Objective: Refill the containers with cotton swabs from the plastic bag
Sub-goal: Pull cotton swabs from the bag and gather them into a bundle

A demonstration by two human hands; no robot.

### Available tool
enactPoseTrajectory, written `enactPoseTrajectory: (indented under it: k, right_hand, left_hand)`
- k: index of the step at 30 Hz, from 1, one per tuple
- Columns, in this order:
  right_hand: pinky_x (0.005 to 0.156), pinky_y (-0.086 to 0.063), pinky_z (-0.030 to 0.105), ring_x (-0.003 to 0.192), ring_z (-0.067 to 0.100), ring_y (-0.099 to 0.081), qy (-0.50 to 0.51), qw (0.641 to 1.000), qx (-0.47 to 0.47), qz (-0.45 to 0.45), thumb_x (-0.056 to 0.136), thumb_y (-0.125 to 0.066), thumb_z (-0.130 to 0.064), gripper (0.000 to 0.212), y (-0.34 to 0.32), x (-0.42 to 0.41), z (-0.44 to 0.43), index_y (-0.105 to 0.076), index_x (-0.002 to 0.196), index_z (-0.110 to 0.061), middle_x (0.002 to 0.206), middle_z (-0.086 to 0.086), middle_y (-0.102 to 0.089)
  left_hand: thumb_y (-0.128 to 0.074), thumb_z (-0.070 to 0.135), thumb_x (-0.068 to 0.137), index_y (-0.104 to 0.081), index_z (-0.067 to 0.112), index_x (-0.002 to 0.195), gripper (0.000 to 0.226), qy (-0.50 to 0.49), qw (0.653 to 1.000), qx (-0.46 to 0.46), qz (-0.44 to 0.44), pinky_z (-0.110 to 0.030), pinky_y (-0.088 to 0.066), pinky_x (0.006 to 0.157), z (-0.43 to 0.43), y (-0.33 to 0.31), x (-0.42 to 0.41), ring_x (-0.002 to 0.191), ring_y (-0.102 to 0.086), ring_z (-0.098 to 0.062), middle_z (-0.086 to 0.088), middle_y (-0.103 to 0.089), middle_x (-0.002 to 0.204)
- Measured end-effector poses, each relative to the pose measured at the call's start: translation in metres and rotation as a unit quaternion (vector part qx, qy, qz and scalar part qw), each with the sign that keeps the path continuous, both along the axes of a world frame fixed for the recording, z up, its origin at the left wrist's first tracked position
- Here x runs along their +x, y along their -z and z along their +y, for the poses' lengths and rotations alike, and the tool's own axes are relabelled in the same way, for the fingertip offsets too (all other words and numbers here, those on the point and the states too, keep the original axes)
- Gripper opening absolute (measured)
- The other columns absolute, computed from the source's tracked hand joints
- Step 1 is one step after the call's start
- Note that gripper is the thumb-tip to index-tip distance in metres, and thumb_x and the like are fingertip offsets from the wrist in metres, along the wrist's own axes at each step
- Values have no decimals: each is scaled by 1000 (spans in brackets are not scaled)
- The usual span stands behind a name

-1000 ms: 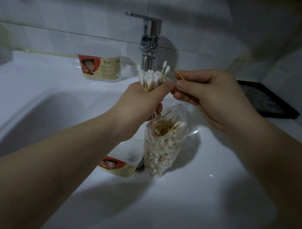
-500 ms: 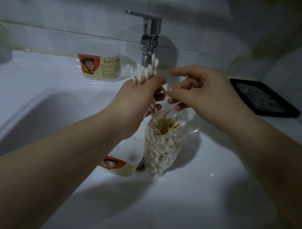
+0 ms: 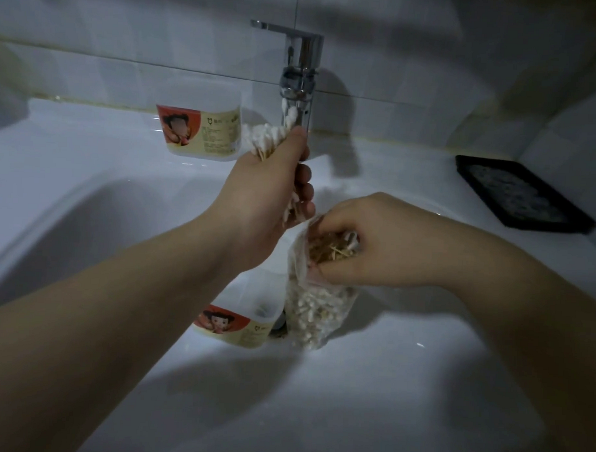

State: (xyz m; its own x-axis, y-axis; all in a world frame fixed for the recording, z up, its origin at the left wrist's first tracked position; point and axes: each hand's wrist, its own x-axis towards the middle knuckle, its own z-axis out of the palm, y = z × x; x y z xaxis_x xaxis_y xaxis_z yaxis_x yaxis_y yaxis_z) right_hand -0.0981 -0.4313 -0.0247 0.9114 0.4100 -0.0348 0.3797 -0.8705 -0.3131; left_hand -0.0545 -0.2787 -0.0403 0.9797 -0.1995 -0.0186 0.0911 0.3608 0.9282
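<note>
Our view of a dim, tiled washroom corner
We face a white basin (image 3: 87, 225) set in a white tabletop (image 3: 410, 169), with a chrome faucet (image 3: 301, 57) upright at the back, its lever (image 3: 266, 24) pointing left. Pale glossy wall tiles (image 3: 127, 34) rise behind it and a second tiled wall (image 3: 577, 110) closes the right side. A black rectangular tray (image 3: 520, 196) lies on the tabletop in that corner. The light is low and cool, with soft shadows on the tiles
</note>
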Motion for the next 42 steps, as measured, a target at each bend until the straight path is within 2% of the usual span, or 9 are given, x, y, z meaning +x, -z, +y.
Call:
enactPoseTrajectory:
  k: [2,4,9,16,20,27,31,35,42]
  right_hand:
    - [68,-41,7,78,-11,-59,-1,1000,-1,-10,75,-70,-44,11,1,0,1,-63,75,-52,75,-29,-63]
    - [62,-36,5,72,-15,-55,6,1000,-6,-29,77,-72,-34,24,2,1,0,-62,65,-52,64,-31,-58]
    - [63,-42,7,73,-6,-62,34,996,49,-71,82,-77,-23,18,4,4,-2,-82,88,-38,70,-20,-68]
    - [64,-48,12,65,-5,-67,104,968,207,-92,80,-82,-17,19,-5,11,-12,-79,80,-36,70,-21,-73]
    - [52,-49,19,49,4,-62,119,938,304,-114,84,-82,-13,19,-7,11,-15,-79,83,-31,67,-11,-74]
    - [85,-61,34,82,6,-75,100,971,219,7,77,-83,-8,30,-5,12,-20,-79,98,-28,88,-12,-78]
    - [78,-59,29,82,4,-74,74,980,182,12,79,-78,0,39,-8,10,-19,-73,93,-36,88,-15,-77]
    - [68,-61,30,68,12,-73,84,969,231,-24,81,-71,6,36,-10,9,-20,-76,85,-29,79,-2,-77]
    - [79,-61,26,68,13,-76,126,938,316,-63,85,-82,-10,14,-16,9,-26,-77,92,-20,72,3,-77]
  left_hand:
    - [-55,35,104,-52,16,89,25,21,1000,-15,2,-24,-48,51,-1,0,-2,56,-53,-11,1,-53,65]
    - [-53,35,105,-51,16,90,25,37,999,-19,-4,-25,-50,54,-1,-1,-5,58,-56,-13,0,-56,66]
    - [-53,34,105,-53,16,87,26,32,998,14,-44,-28,-51,54,-2,-2,-7,61,-58,-16,-2,-59,67]
    - [-56,32,104,-58,18,85,24,2,987,110,-114,-31,-56,55,1,-1,-5,62,-67,-16,-1,-65,65]
    - [-56,31,104,-60,19,84,24,-5,974,166,-155,-32,-57,55,2,3,-5,61,-69,-16,-1,-67,63]
    - [-55,28,104,-60,17,85,23,-25,966,166,-199,-27,-53,51,1,4,-7,61,-69,-16,-5,-67,65]
    - [-55,27,104,-58,19,83,23,-2,961,175,-214,-29,-54,50,1,4,-10,60,-70,-20,-6,-69,64]
    - [-56,32,103,-63,20,80,27,8,938,245,-246,-34,-56,51,2,9,-9,61,-71,-22,-5,-71,64]
    - [-58,39,102,-65,20,80,30,-28,934,288,-208,-30,-56,53,5,11,-2,59,-68,-15,0,-71,65]
